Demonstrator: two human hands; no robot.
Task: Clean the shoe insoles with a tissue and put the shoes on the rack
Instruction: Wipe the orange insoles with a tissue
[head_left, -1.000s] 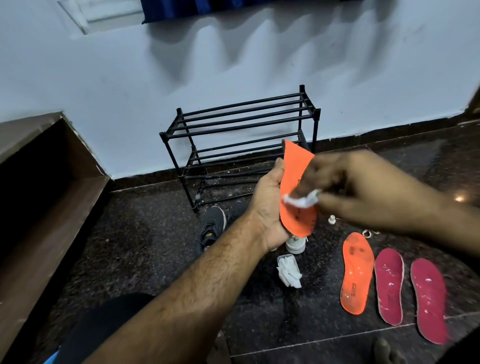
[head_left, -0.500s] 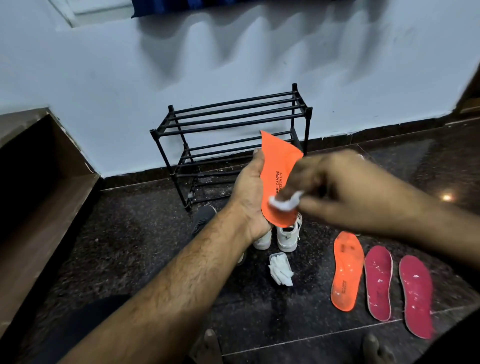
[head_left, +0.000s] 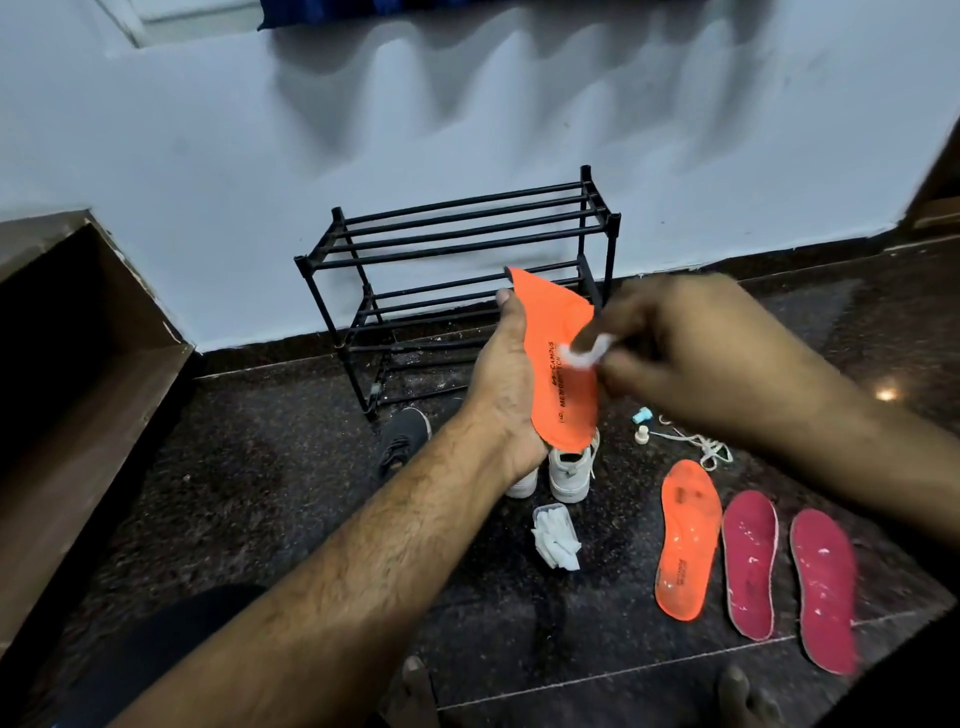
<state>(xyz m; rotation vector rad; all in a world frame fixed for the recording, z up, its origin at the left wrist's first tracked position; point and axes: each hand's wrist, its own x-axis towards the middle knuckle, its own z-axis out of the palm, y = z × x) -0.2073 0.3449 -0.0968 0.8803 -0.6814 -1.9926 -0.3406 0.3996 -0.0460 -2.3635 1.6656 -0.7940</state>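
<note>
Head view: left hand grips upright orange insole, right hand fingers pinching tissue against it.

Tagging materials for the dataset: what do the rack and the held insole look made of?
Rack: looks like metal tubing, matte black; thin round bars, knobby corner joints, possibly plastic. Held orange insole: likely fabric-topped foam, matte; it curves in the left hand and bears printed lettering.

The right hand is motion-blurred. The left hand hides most of one white shoe beside the shoe rack; print on the held orange insole is unreadable.
</note>
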